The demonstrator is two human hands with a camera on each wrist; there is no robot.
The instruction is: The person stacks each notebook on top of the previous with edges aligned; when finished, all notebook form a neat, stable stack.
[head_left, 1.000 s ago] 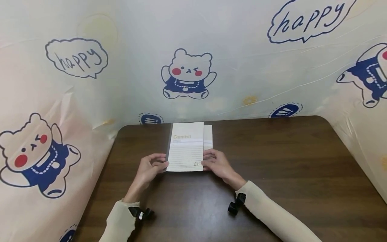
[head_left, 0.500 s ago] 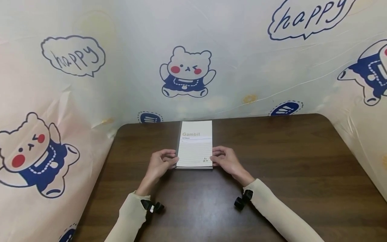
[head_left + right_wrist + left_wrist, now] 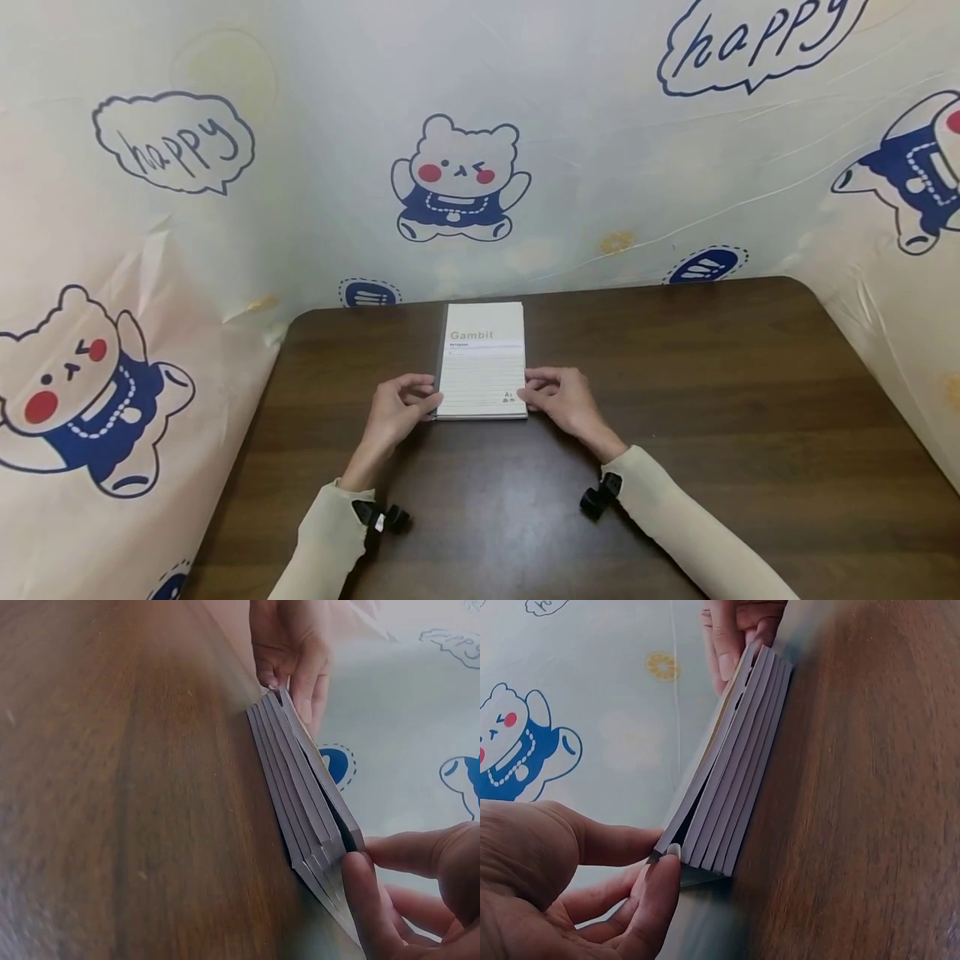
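A white notebook (image 3: 483, 367) with "Gambit" on its cover and a dark spine on the left lies on top of a stack of several notebooks (image 3: 739, 765) at the table's far edge. My left hand (image 3: 393, 408) pinches its near left corner between thumb and fingers. At the near right corner my right hand (image 3: 566, 404) pinches the same notebook. Both wrist views show a narrow dark gap under this top notebook, while the lower ones lie tight together. In the right wrist view the stack (image 3: 289, 780) has slightly uneven ends.
The brown wooden table (image 3: 697, 417) spreads to both sides and in front of the stack. Behind it hangs a pale curtain (image 3: 600, 150) printed with bears and "happy" bubbles, close to the table's far edge. Black wrist devices (image 3: 390, 517) sit on the sleeves.
The top notebook, which stuck out to the left of the stack, has shifted right with both hands and now lies nearly flush over it. Little differs over the last half second.
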